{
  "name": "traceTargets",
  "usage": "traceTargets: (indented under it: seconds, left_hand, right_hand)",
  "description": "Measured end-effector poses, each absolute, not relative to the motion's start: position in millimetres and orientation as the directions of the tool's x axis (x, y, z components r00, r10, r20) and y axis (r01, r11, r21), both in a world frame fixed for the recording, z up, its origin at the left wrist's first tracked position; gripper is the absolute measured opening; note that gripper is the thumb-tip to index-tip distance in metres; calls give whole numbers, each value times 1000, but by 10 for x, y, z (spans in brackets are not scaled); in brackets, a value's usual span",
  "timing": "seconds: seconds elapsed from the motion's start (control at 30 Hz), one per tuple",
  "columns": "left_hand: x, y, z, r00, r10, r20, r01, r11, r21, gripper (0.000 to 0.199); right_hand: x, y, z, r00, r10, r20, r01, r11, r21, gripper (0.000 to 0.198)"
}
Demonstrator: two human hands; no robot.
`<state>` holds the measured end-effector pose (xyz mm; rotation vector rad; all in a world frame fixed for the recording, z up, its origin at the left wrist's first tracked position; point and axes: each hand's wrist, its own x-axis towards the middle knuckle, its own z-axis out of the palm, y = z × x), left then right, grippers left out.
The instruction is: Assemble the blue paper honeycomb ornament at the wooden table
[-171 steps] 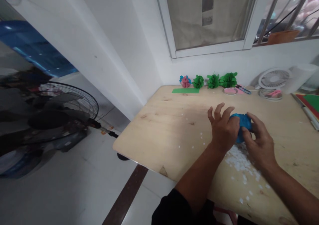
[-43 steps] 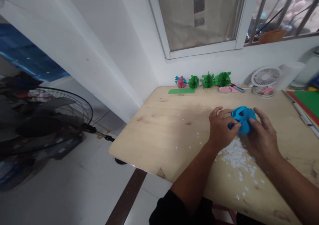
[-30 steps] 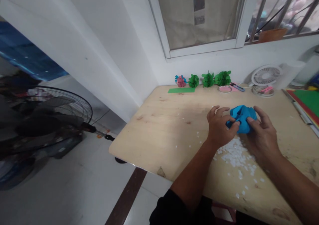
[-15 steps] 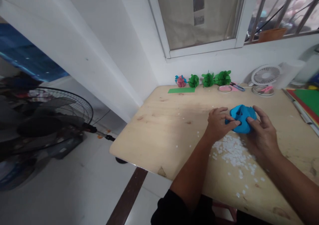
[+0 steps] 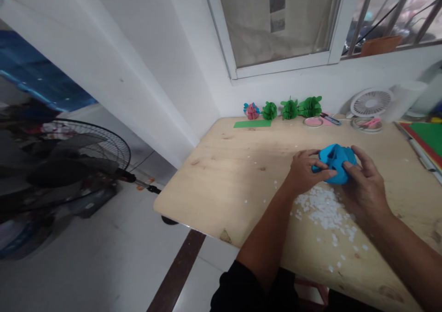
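Observation:
Between my two hands is a blue folded-paper ball [image 5: 336, 160], held just above the table. My left hand [image 5: 305, 168] pinches its left side, thumb along the lower front. On the other side my right hand [image 5: 369, 183] grips the ball with thumb in front and fingers behind, partly hidden. Folds and a dark gap show on the ball's upper face. Beneath the hands lies a scattered heap of small white paper squares [image 5: 324, 208].
Along the wall stand a pink-and-blue paper figure [image 5: 252, 111] and several green paper figures [image 5: 289, 109]. A green paper strip [image 5: 252, 124] lies before them. Farther right are tape rings [image 5: 313, 122], a cutter [image 5: 330, 118], a small white fan [image 5: 371, 102] and coloured sheets [image 5: 428, 137].
My left fingers have shifted slightly on the blue paper ball, the thumb moving a little right. The view has moved slightly. Both hands keep hold of the ball.

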<state>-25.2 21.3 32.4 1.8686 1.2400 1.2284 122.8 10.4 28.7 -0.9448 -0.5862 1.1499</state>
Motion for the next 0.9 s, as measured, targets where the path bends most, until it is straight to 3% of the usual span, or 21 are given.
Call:
traceTargets:
  seconds: [0.33,0.9]
  left_hand:
    - [-224,226,284,120,896,429,389,-439,810,16]
    - [-137,181,301,152,903,401,552,-414,724,22]
  right_hand:
    - [1221,117,243,316,949,-24,-472,135,-871,72]
    - [1222,117,224,320,947,-28,-428,119,-896,76]
